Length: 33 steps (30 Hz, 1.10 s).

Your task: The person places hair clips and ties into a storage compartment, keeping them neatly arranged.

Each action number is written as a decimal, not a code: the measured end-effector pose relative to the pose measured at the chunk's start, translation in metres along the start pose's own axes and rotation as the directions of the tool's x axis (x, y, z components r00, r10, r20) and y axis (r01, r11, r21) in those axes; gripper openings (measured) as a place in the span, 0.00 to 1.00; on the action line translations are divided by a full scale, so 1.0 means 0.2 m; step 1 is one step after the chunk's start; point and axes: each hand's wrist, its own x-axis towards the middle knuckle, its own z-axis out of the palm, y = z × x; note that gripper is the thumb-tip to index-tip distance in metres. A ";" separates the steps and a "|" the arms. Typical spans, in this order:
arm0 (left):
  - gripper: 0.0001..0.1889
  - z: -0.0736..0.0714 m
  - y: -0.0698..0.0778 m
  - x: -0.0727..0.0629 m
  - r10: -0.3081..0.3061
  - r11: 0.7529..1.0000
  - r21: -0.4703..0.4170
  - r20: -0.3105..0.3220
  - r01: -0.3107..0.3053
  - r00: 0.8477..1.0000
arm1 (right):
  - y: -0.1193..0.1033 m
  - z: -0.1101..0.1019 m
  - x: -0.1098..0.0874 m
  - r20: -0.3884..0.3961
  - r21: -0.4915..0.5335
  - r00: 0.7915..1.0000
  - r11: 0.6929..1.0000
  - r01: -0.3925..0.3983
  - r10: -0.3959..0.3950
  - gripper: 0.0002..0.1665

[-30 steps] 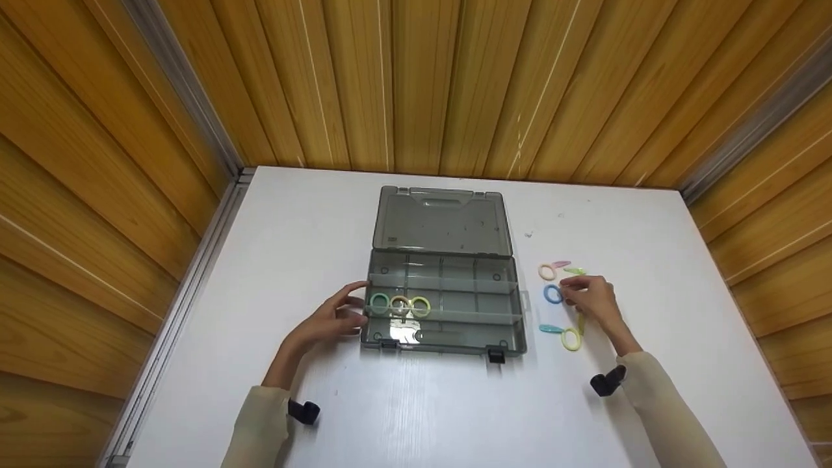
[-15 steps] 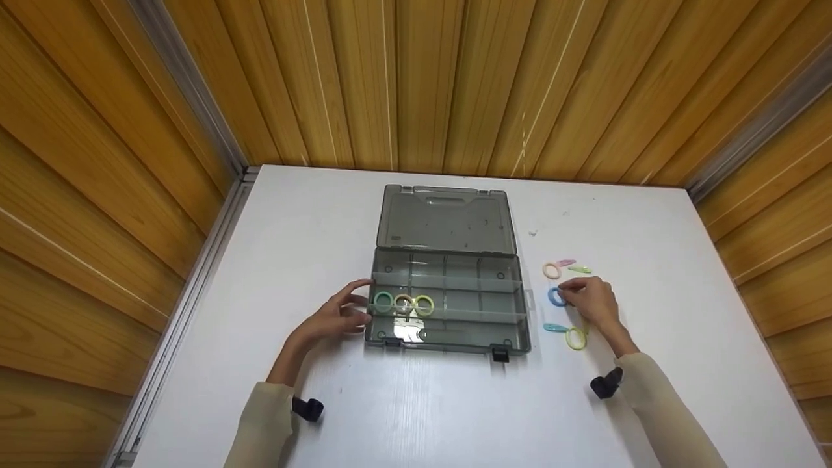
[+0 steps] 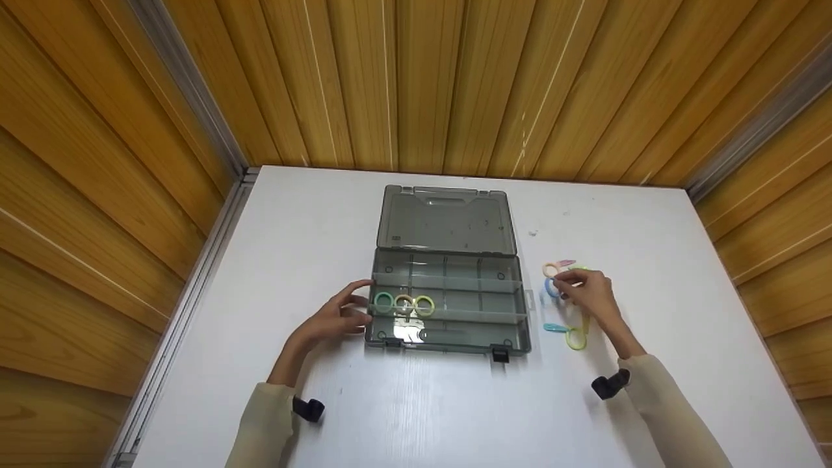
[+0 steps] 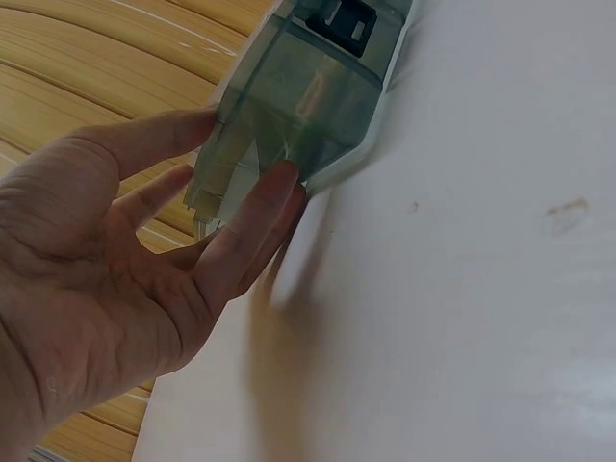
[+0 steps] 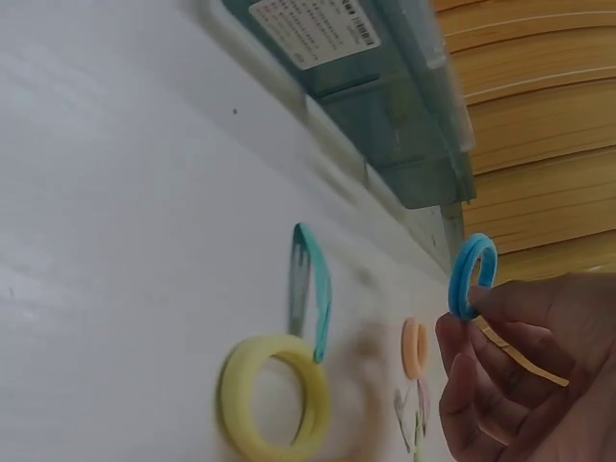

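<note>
In the head view my right hand (image 3: 593, 296) pinches a blue hair tie (image 5: 466, 279) between thumb and fingertips, raised off the table in the right wrist view. My left hand (image 3: 333, 318) touches the left side of an open grey see-through compartment box (image 3: 455, 338), its fingers loosely extended against the wall. A green hair tie (image 3: 383, 294), a tan hair tie (image 3: 403, 296) and a yellow-green hair tie (image 3: 433, 306) stand in a row at the left of the middle compartment.
Near the right hand lie a peach hair tie (image 5: 411, 348), a pink snap clip (image 3: 568, 262), a teal snap clip (image 3: 554, 327) and a yellow hair tie (image 5: 236, 395). A green clip is partly hidden behind the hand. The box lid (image 3: 445, 224) lies back on the white table.
My right hand has taken hold of the blue hair tie and lifted it off the table, slightly left and away from me. The left hand stays at the box.
</note>
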 end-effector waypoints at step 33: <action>0.41 -0.01 -0.01 0.00 0.048 0.999 0.004 0.035 -0.049 0.998 | -0.38 0.29 0.04 0.187 0.252 0.974 0.964 0.081 -0.130 0.11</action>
